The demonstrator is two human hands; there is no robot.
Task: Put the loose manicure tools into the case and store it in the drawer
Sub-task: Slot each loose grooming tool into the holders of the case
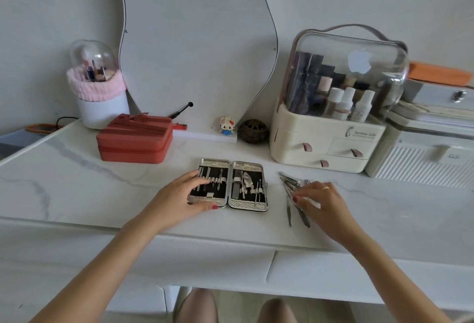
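Observation:
The silver manicure case (247,166) lies open flat on the white marble table (77,189), black inside, with several metal tools strapped into both halves. My left hand (184,195) rests on the case's left half, fingers spread over it and thumb at its front edge. To the right of the case lies a loose bundle of metal manicure tools (291,189). My right hand (324,201) is on that bundle, fingers curled round some of the tools. Two closed drawer fronts (320,276) sit below the table edge.
A red zipped box (134,140) stands behind the case to the left. A cream cosmetics organiser (328,143) with small drawers stands at the back right, beside a white ribbed box (423,166). A mirror (195,40), brush holder (101,110) and small figure (227,125) line the wall.

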